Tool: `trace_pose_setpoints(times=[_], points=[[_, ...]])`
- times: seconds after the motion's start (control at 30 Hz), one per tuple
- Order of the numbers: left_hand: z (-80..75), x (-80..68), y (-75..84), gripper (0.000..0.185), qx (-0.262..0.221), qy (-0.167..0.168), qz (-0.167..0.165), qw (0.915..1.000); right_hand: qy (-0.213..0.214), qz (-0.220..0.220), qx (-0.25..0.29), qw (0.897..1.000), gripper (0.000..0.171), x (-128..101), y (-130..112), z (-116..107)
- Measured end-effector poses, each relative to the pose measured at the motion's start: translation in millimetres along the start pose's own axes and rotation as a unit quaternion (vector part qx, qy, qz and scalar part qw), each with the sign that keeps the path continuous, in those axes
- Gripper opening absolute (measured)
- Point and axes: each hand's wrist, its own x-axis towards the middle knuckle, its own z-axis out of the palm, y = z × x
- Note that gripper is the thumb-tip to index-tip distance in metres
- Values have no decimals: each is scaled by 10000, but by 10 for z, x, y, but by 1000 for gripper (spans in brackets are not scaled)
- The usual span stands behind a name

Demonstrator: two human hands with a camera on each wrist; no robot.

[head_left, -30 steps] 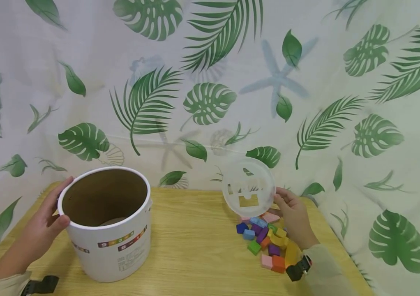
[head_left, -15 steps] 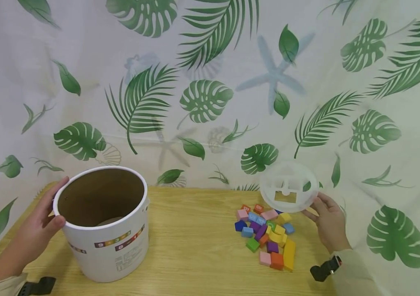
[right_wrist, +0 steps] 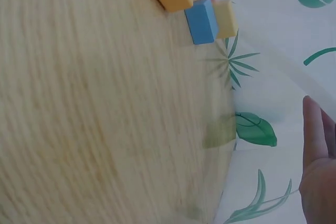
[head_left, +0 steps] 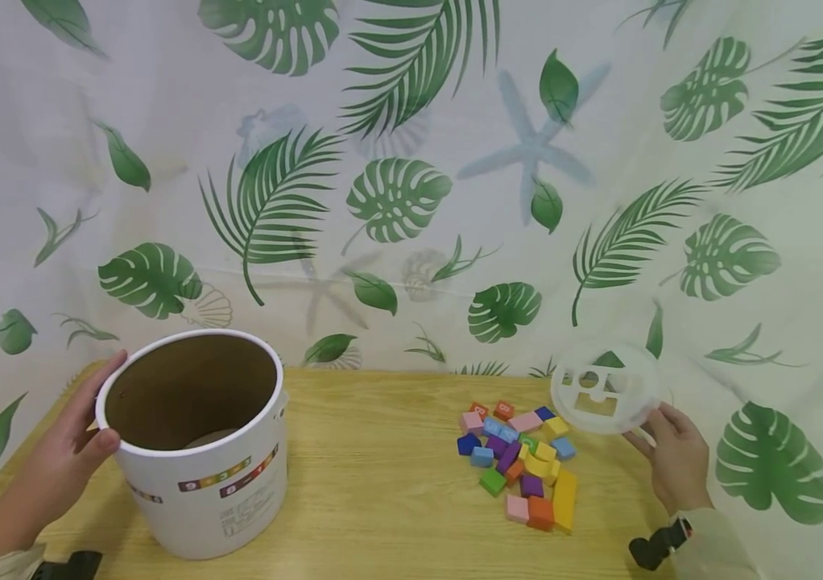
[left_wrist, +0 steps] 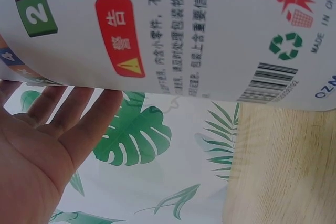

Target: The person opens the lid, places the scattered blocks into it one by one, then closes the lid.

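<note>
A white bucket (head_left: 201,491) with coloured number labels stands upright at the left of the table, its mouth uncovered. My left hand (head_left: 56,475) holds its left side, thumb at the rim and fingers along the outer wall; in the left wrist view the bucket wall (left_wrist: 178,35) covers their tips. At the right, my right hand (head_left: 681,459) pinches the edge of a round translucent lid (head_left: 632,412) with shaped cutouts, tilted above the table's back right. Left of that hand lies a pile of coloured blocks, with a long yellow block (head_left: 565,499) nearest the front.
The wooden table (head_left: 375,483) reaches back to a leaf-print cloth (head_left: 397,282) hanging behind it. A blue block (right_wrist: 202,22) lies at the pile's right edge in the right wrist view. Bare wood shows between bucket and pile.
My right hand has carried the lid to the right, away from over the blocks, uncovering more of the pile. The left hand stays on the bucket, and the head view has shifted slightly.
</note>
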Motion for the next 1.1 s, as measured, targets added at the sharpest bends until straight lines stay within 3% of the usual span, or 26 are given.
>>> trace_pose_setpoints(times=[0.23,0.33,0.5,0.6,0.77,0.9,1.0,1.1], points=[[-12,-4,-12,73,202,-31,-140,9997,558,495,-600,9954,55,-37,36,-20],[-9,-6,-16,73,223,-29,-157,9996,596,861,-656,9923,58,-58,42,-17],[-4,-4,-20,73,285,8,-162,9995,307,1506,-332,9876,58,-73,51,-22],[-6,0,-22,73,334,26,-180,9993,-25,1751,-423,9836,59,-79,89,-40],[-4,1,-18,73,269,36,-124,9996,-274,2079,-898,9736,61,-82,186,-92],[3,-4,-14,73,227,48,-117,9997,-91,2411,-1167,9634,47,-84,231,-111],[2,-5,-14,73,222,38,-151,9996,-144,2525,-1638,9535,35,-78,234,-105],[-1,0,-14,74,221,31,-147,9996,-341,2514,-2286,9399,34,-59,226,-95]])
